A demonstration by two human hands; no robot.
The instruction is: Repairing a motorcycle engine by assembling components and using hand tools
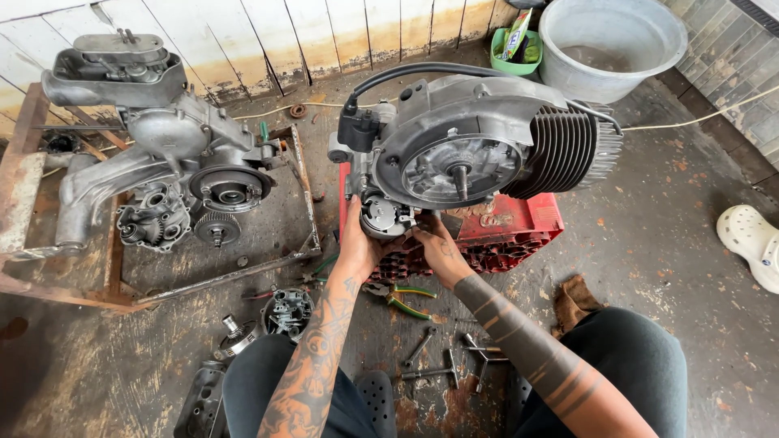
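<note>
A second engine case (162,162) sits on a rusty frame at left; the engine (479,146) in hand rests on a red crate (527,227) on the floor. It could tip off, since the crate is narrower. Left hand (357,247) cups the small round part (383,217) under the flywheel, fingers curled on it; right hand (436,247) presses beside, fingers half closed

The fingertips of both hands, left hand (358,243) and right hand (436,247), disappear under the grey engine (475,138), so their grip cannot be told. The engine covers most of the red crate (519,227). The white clog (751,242) is cut off at the right edge, and the dark part (203,405) at the bottom edge.
</note>
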